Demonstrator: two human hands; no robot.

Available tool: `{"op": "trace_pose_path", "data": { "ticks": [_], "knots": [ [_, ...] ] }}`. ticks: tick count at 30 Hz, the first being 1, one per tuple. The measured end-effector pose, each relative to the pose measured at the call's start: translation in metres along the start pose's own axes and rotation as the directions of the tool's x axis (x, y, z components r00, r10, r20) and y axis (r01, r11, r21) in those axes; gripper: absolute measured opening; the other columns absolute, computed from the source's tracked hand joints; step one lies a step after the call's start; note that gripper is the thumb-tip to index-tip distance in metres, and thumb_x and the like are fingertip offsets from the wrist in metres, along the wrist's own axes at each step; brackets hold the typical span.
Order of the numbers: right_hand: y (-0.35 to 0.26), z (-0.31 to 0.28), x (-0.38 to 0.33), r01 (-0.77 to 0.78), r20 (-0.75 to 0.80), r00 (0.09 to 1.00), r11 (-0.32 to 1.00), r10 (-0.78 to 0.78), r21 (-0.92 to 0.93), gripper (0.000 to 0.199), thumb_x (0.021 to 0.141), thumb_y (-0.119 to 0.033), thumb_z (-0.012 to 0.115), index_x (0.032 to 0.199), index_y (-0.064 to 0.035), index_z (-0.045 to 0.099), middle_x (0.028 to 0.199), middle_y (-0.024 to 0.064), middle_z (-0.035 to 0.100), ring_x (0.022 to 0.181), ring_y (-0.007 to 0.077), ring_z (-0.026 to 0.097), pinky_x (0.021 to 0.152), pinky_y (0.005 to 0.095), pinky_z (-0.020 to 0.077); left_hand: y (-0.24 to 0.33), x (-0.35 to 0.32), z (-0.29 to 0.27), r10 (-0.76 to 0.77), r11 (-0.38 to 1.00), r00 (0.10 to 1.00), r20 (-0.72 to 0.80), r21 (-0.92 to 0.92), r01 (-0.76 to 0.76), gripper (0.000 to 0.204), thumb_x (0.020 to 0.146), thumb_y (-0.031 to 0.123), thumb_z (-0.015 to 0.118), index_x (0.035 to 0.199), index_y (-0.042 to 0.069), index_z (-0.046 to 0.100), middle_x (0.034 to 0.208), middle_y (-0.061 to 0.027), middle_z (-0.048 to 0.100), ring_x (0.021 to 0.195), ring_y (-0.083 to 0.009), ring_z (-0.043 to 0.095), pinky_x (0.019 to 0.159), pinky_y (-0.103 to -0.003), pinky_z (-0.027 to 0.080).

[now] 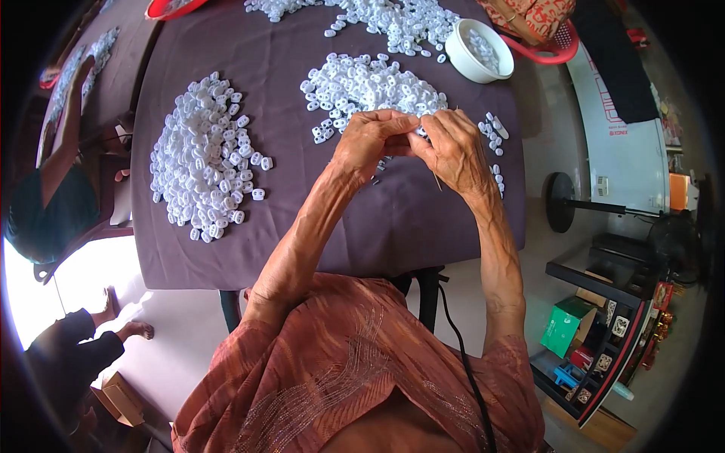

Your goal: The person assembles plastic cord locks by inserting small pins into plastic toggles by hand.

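Observation:
My left hand and my right hand meet above the far middle of the table, fingertips pinched together. Between them shows a bit of a small white plastic piece, mostly covered by the fingers. A thin, pointed thing sticks out below my right palm; its kind is unclear. Just beyond my hands spreads a heap of small white plastic pieces with dark openings. Another big heap of white pieces lies to the left. Several loose pieces are scattered right of my right hand.
A dark cloth covers the table. Toward the far right stand a white bowl with pieces inside and another person's arm. More pieces lie at the far edge. People sit on the left; a black shelf unit stands at right.

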State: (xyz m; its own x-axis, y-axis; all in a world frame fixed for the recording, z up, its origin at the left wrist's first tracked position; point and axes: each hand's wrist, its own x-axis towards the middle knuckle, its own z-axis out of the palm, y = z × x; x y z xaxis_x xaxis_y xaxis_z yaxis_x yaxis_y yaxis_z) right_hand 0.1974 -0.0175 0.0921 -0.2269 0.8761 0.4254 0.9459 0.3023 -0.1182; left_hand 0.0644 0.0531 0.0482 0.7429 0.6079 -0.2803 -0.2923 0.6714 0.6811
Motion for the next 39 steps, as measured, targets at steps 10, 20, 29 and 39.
{"op": "trace_pose_path", "data": {
  "ticks": [10, 20, 29, 39],
  "knots": [
    [0.011, 0.006, -0.004, 0.068, 0.004, 0.998, 0.996, -0.069, 0.061, 0.018, 0.066, -0.008, 0.065, 0.067, -0.0022, 0.048, 0.062, 0.009, 0.048, 0.058, 0.0264, 0.05, 0.055, 0.0359, 0.0413, -0.003, 0.003, -0.004, -0.036, 0.997, 0.999, 0.021, 0.063, 0.035, 0.015, 0.081, 0.011, 0.057, 0.084, -0.003, 0.061, 0.073, -0.0084, 0.061, 0.066, -0.0164, 0.06, 0.066, -0.029, 0.051],
    [0.014, 0.013, -0.008, 0.037, 0.013, 0.999, 0.997, -0.038, 0.063, 0.018, 0.067, -0.009, 0.065, 0.068, -0.0025, 0.049, 0.063, 0.0094, 0.049, 0.059, 0.0263, 0.051, 0.056, 0.036, 0.0423, -0.008, 0.007, -0.007, -0.045, 0.998, 0.999, 0.007, 0.046, 0.044, 0.014, 0.082, 0.011, 0.056, 0.084, -0.002, 0.061, 0.074, -0.0086, 0.061, 0.067, -0.0165, 0.06, 0.066, -0.029, 0.051],
    [0.001, 0.008, -0.007, -0.031, 0.019, 0.999, 0.999, 0.032, -0.007, 0.017, 0.07, -0.012, 0.063, 0.071, -0.003, 0.049, 0.066, 0.01, 0.05, 0.061, 0.0274, 0.05, 0.059, 0.0378, 0.0413, -0.007, 0.007, -0.008, -0.05, 0.999, 0.999, 0.01, 0.022, 0.05, 0.015, 0.082, 0.012, 0.056, 0.082, -0.002, 0.061, 0.073, -0.0077, 0.06, 0.066, -0.0159, 0.06, 0.066, -0.03, 0.05],
    [0.011, 0.009, -0.01, 0.027, 0.024, 0.999, 0.995, -0.03, 0.097, 0.016, 0.068, -0.009, 0.063, 0.069, -0.0015, 0.049, 0.063, 0.0104, 0.049, 0.06, 0.0278, 0.051, 0.058, 0.0368, 0.0413, -0.007, 0.006, -0.008, -0.036, 0.997, 0.998, 0.045, 0.076, 0.032, 0.015, 0.082, 0.012, 0.056, 0.082, -0.002, 0.061, 0.074, -0.0074, 0.06, 0.066, -0.0153, 0.059, 0.067, -0.029, 0.051]
  ]
}}
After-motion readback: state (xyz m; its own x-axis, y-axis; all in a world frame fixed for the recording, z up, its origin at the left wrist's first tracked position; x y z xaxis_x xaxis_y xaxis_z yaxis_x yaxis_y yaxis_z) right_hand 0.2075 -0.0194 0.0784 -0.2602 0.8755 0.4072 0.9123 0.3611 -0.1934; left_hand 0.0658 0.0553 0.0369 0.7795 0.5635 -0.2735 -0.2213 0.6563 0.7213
